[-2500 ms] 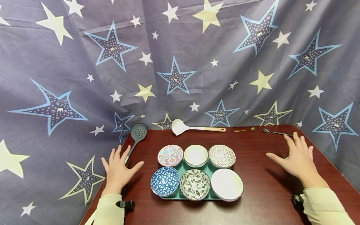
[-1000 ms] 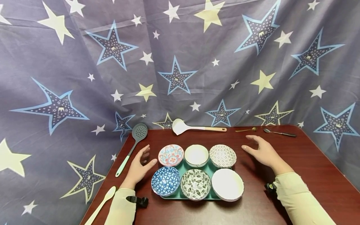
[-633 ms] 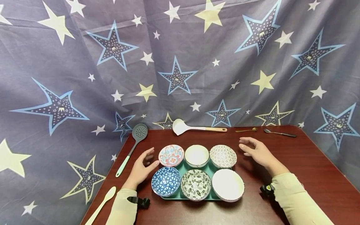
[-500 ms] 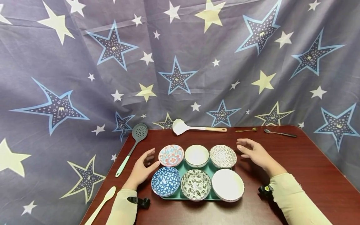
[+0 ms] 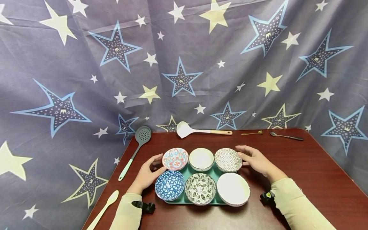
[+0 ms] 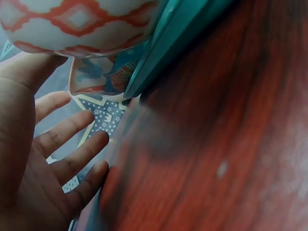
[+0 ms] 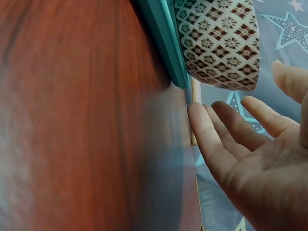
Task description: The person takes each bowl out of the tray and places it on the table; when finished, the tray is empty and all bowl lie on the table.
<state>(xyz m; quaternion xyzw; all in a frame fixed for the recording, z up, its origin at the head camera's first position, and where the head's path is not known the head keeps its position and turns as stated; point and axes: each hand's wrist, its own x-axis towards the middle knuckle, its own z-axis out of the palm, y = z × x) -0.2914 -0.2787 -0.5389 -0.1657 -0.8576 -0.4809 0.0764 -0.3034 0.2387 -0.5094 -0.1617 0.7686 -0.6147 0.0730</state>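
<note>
Now, both hands flank the green tray [image 5: 211, 175], which sits on the reddish-brown bench [image 5: 322, 179] just below the middle of the frame. Along its upper row, left to right: the red floral bowl [image 5: 175, 158], the cream bowl [image 5: 201, 158], the brown-patterned bowl [image 5: 228, 160]. Lower row: the blue triangle bowl [image 5: 170, 185], the leaf-patterned bowl [image 5: 200, 189], the white bowl [image 5: 233, 189].

And look at the left hand [image 5: 148, 174], left of centre: fingers fanned apart, thumb tip near where the red floral and blue triangle bowls meet. Across on the right, the right hand [image 5: 256, 161] has its fingers loosely spread as well, thumb right by the brown-patterned bowl's rim. Contact on either side? Can't tell from these views!

Up along the bench's far edge lie a white ladle [image 5: 184, 129] and, further right, a gold spoon [image 5: 253, 133] and a dark-handled spoon [image 5: 287, 136]. A grey skimmer [image 5: 142, 135] slants left of centre, a cream spoon [image 5: 104, 207] lies lower left, and a starry curtain [image 5: 184, 48] fills the top.
</note>
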